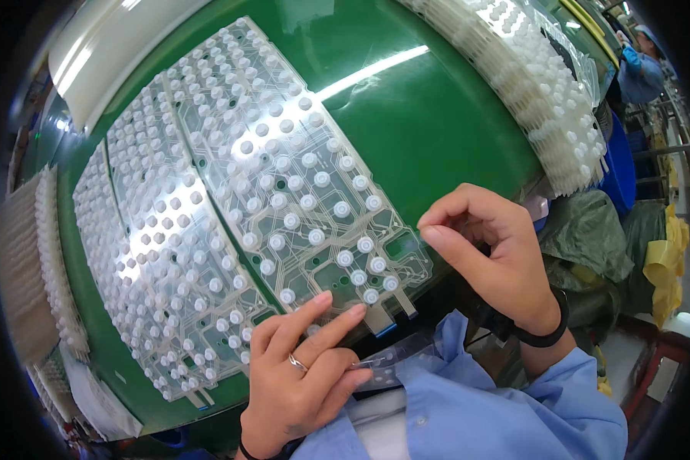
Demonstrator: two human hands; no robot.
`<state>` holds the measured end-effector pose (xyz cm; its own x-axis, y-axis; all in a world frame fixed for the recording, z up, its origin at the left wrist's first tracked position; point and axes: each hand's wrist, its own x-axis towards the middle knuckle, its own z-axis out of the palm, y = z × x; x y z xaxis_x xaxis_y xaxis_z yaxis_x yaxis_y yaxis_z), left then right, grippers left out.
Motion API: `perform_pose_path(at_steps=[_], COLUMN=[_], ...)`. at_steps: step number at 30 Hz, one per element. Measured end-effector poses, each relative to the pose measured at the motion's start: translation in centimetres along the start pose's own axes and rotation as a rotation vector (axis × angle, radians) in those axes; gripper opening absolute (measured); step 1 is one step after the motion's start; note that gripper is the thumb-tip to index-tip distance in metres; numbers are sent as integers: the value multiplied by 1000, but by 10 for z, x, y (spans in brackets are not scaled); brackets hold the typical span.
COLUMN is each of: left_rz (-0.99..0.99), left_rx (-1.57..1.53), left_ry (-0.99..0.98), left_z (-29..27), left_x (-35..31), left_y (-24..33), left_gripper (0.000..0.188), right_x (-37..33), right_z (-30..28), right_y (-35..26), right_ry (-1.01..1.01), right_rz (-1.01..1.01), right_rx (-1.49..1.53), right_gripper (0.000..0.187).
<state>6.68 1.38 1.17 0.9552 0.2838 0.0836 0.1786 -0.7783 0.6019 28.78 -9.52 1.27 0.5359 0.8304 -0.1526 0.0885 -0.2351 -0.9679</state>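
A large clear keyboard membrane sheet (326, 207) with printed traces and rows of whitish rubber domes lies on the green table. My left hand (295, 376), wearing a ring, rests two outstretched fingers at its near edge. The thumb and forefinger of that hand close on a small clear film (395, 368) with pale dots, which hangs in front of my blue sleeve. At the membrane's right corner, my right hand (494, 257) is raised with thumb and forefinger pinched together. Whatever lies between those fingertips is too small to make out. Two flat tails (379, 320) stick out from the near edge.
More domed membranes (161, 230) lie side by side to the left. A tall stack of domed sheets (533, 84) stands at the far right, another stack (42, 268) at the left. Dark plastic bags (590, 234) and a blue bin (619, 165) are right of the table. A person (642, 69) works far off.
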Motion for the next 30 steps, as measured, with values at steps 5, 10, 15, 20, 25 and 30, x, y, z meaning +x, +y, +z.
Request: perform_pose_path(at_steps=[5, 10, 15, 20, 25, 30], left_rz=[8, 31, 5, 8, 10, 8], left_rx=[7, 17, 28, 27, 28, 28], left_ry=[-4, -25, -28, -31, -32, -31], left_z=[4, 6, 4, 4, 4, 5], left_x=[-1, -3, -2, -2, -2, -2], left_y=[-5, -8, -5, -6, -5, -6], left_gripper=[22, 26, 25, 24, 24, 25], right_x=[11, 16, 17, 17, 18, 18], right_z=[7, 11, 14, 15, 15, 16], right_y=[-3, -6, -6, -4, -4, -5], right_ry=[-2, 9, 28, 38, 37, 46], right_rz=[-62, -68, -43, -49, -57, -37], right_rx=[-169, -285, -326, -324, -320, -328], right_gripper=[5, 5, 4, 5, 4, 4])
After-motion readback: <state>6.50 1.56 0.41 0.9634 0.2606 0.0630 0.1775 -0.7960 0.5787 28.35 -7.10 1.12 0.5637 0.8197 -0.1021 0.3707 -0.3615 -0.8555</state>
